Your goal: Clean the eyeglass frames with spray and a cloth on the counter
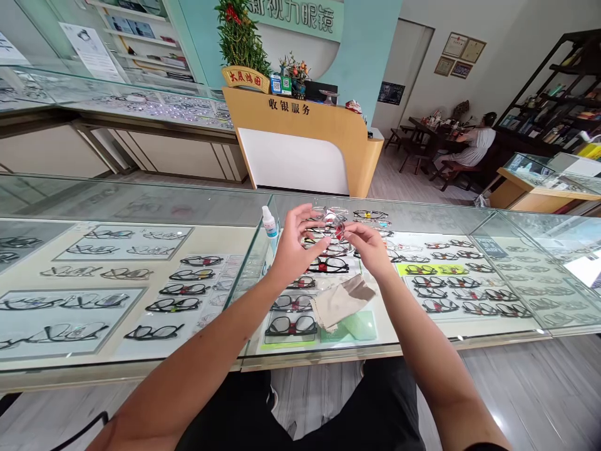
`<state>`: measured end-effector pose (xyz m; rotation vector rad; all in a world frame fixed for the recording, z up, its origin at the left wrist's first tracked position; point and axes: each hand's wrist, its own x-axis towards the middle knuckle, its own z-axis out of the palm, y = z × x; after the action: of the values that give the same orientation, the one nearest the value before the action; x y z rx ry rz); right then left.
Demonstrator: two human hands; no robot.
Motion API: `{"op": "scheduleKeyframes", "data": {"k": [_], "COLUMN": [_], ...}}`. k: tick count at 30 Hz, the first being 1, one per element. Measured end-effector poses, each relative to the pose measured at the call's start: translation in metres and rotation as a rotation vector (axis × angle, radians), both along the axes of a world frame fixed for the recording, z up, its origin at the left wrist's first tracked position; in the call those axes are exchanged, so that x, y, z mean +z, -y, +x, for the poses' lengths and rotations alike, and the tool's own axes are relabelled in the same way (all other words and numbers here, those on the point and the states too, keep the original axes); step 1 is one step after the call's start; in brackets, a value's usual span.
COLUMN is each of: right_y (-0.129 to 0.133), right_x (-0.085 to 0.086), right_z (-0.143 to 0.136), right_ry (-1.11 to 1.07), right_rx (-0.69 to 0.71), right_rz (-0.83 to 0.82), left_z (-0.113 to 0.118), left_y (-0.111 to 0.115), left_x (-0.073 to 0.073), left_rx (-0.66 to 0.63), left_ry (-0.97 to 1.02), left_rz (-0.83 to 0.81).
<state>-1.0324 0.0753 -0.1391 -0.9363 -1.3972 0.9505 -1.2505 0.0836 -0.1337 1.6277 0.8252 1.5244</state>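
A pair of eyeglasses (334, 220) is held above the glass display counter (328, 359), grasped on its left by the left hand (299, 243) and pinched on its right by the right hand (370, 248). A beige cloth (342, 302) lies nearer, partly over a green sheet (360, 327); a white spray bottle (269, 223) stands left of the hands. Far beyond is a wooden reception desk (300, 128).

At the back there stands a wooden reception desk (323, 125) with a white front panel. On its top are a leafy green plant (244, 41) with a red ornament, and a small pot of orange flowers or fruits (298, 67). Behind it, a pale green sign (300, 17) is fixed on the wall. Farther right hang four picture frames (459, 55); below them, one person (475, 147) sits beside a dark table (425, 131), near a dark bookcase (539, 103).
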Motion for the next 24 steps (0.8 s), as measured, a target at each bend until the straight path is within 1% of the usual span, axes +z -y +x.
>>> {"op": "scheduleKeyframes", "data": {"k": [2, 3, 6, 8, 10, 13, 17, 21, 24], "right_y": [-0.001, -0.001, 0.006, 0.012, 0.017, 0.022, 0.025, 0.028, 0.028], "right_x": [-0.003, -0.004, -0.007, -0.010, -0.011, -0.012, -0.011, -0.007, -0.003], "right_z": [-0.002, -0.003, -0.014, -0.024, -0.032, -0.038, -0.035, -0.034, -0.033], "right_ry": [-0.015, -0.007, 0.074, 0.131, 0.172, 0.244, 0.295, 0.319, 0.288], "right_rx": [-0.117, -0.183, -0.351, -0.405, -0.419, -0.387, -0.320, -0.311, -0.290], "right_rz": [0.044, 0.079, 0.208, 0.277, 0.315, 0.320, 0.302, 0.333, 0.360], "left_z": [0.003, 0.004, 0.008, 0.012, 0.015, 0.017, 0.013, 0.010, 0.009], "left_y": [0.004, 0.007, 0.014, 0.017, 0.019, 0.018, 0.012, 0.006, 0.003], "left_x": [0.001, 0.002, 0.003, 0.002, 0.000, -0.002, -0.001, -0.002, -0.003], "left_rx": [0.090, 0.094, -0.008, -0.053, -0.068, -0.047, 0.014, 0.051, 0.061], "left_ry": [-0.020, -0.050, -0.119, -0.106, -0.079, -0.039, -0.008, 0.014, 0.006], "left_rz": [-0.081, -0.120, -0.193, -0.226, -0.261, -0.299, -0.329, -0.343, -0.338]}}
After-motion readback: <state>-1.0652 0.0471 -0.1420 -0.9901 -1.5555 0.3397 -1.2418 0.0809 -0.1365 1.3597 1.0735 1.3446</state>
